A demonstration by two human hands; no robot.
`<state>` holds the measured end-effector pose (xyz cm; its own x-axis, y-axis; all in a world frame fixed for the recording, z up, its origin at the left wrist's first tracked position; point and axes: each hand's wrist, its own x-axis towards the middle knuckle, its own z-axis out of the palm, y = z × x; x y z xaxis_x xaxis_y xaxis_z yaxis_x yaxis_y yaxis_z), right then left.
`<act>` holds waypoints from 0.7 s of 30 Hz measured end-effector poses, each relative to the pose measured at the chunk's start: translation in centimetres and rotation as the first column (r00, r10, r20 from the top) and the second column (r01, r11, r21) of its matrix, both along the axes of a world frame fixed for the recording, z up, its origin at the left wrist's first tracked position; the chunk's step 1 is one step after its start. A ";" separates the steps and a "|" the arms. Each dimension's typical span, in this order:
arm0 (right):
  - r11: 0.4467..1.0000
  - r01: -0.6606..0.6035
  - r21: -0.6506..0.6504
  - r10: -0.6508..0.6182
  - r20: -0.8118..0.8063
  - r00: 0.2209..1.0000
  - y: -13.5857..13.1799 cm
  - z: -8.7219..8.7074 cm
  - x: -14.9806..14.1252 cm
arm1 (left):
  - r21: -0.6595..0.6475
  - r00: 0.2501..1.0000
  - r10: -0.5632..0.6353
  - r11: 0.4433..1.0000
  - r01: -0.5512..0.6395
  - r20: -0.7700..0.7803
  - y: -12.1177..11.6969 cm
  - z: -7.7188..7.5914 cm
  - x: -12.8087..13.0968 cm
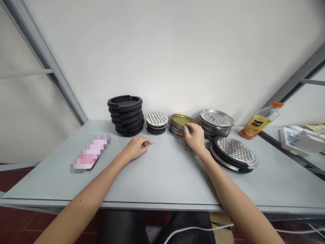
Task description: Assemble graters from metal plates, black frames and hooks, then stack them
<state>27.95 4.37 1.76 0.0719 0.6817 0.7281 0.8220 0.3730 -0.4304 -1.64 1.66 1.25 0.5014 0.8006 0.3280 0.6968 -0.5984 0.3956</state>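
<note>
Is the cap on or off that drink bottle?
On: the orange cap sits right over the top of the bottle.

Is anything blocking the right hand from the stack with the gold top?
Nothing visible stands between: the right hand is right at the gold-topped stack. The small metal pieces lie nearer the person.

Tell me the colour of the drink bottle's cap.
The cap is orange, best seen in the head view.

The left hand [135, 147] and right hand [195, 137] are bare; small spots mark the left forearm [88, 200]; dark trousers [122, 227] cover the legs.
</note>
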 end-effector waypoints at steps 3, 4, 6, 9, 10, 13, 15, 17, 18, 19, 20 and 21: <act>1.000 -0.020 0.020 0.020 -0.021 1.000 0.2 -0.1 0.2 | 0.001 0.999 0.032 0.999 -0.032 -0.008 0.0 0.0 -0.2; 0.999 -0.021 0.024 0.021 -0.024 0.999 0.2 -0.2 0.2 | 0.004 0.999 0.040 0.999 -0.040 -0.012 0.0 0.0 -0.2; 1.000 -0.019 0.023 0.020 -0.014 1.000 0.3 -0.4 0.2 | 0.007 0.999 0.047 0.999 -0.047 -0.018 0.0 0.0 -0.2; 0.999 0.008 0.038 -0.009 0.026 1.000 -0.3 0.0 0.0 | 0.004 0.999 0.043 0.999 -0.043 -0.026 -0.1 0.0 -0.1; 0.998 0.021 0.058 -0.023 0.037 0.999 -0.8 0.3 0.0 | 0.000 0.999 0.041 0.999 -0.041 -0.029 -0.1 0.1 -0.1; 0.992 0.049 0.117 -0.060 0.091 0.994 -3.3 1.7 1.1 | -0.015 0.999 0.034 0.999 -0.035 -0.030 -0.1 0.3 -0.2; 0.995 0.063 0.073 -0.078 0.229 0.970 -5.6 2.2 2.8 | -0.023 0.999 0.027 0.999 -0.028 -0.030 -0.1 0.4 -0.2; 0.986 0.167 -0.001 -0.154 0.378 0.913 -7.9 1.9 5.2 | -0.025 0.999 0.021 0.999 -0.021 -0.031 -0.1 0.4 -0.2; 0.969 0.243 -0.045 -0.197 0.454 0.869 -8.9 1.4 6.5 | -0.027 0.999 0.019 0.999 -0.020 -0.035 -0.1 0.5 -0.2; 0.942 0.325 -0.083 -0.239 0.512 0.825 -9.8 0.9 7.8 | -0.029 0.999 0.019 0.999 -0.020 -0.040 -0.1 0.5 -0.2; 0.915 0.386 -0.115 -0.263 0.555 0.789 -10.5 0.2 9.1 | -0.033 0.999 0.020 0.999 -0.021 -0.043 -0.1 0.5 -0.2; 0.898 0.415 -0.144 -0.258 0.590 0.765 -11.0 -0.4 10.1 | -0.038 0.999 0.022 0.999 -0.024 -0.045 -0.1 0.6 -0.2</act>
